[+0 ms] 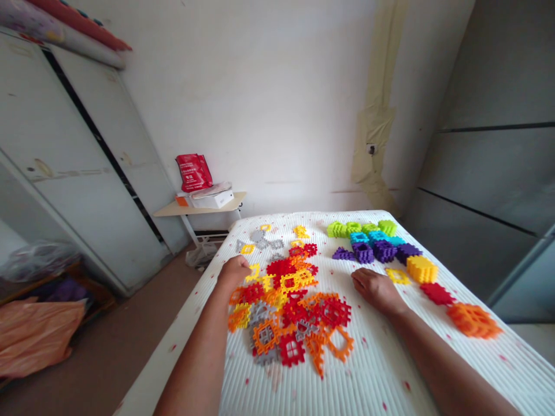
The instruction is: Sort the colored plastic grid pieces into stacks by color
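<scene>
My left hand [236, 270] is closed at the left side of a loose pile, its fingertips on the edge of a yellow interlocking building tile [254, 274]. The pile mixes red tiles [292, 349], orange tiles [340, 343], grey tiles and yellow ones, many overlapping. My right hand [376, 290] rests on the white ribbed cover with fingers curled under, so whatever they hold is hidden. Just beyond it lies a yellow square frame tile [398, 275]. Farther right stand a yellow stack [422, 270], a red stack [437, 293] and an orange stack [473, 320].
Green stacks [361, 229], blue stacks [376, 237] and purple stacks [384, 251] line the far right of the covered surface [368, 381]. Grey tiles [259, 238] lie far left. Behind, a side table [202, 209] carries a red bag [193, 172] and a white box [213, 199].
</scene>
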`<state>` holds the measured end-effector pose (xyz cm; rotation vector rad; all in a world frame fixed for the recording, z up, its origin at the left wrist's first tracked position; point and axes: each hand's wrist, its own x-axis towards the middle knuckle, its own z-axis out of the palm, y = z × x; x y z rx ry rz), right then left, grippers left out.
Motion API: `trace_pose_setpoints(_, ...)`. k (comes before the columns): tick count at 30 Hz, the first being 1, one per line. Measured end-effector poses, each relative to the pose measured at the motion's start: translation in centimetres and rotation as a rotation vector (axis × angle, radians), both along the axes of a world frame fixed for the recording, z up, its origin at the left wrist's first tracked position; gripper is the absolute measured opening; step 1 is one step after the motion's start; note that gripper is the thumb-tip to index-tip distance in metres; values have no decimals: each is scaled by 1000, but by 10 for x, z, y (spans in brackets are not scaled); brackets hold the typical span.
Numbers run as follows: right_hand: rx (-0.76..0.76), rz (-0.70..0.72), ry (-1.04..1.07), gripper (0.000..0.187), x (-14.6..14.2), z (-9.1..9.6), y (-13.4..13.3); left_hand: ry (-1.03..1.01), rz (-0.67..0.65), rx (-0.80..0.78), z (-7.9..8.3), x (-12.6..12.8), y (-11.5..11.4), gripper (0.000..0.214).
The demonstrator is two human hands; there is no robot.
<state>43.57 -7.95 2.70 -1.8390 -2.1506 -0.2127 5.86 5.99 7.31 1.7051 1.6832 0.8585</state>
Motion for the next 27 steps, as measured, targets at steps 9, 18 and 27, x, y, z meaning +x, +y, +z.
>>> trace_pose_setpoints(9,-8,-12,2,30,-3,4,-3,-652,-65,73,16,48,-58,29)
trace_pose_setpoints(18,-18,-29,8,31,-3,3,-2,-777,-61,22,-25,99,-98,25)
trace_pose_setpoints(27,-45,-40,52,31,-3,2,-3,-472,-287,194,-40,123,-111,12)
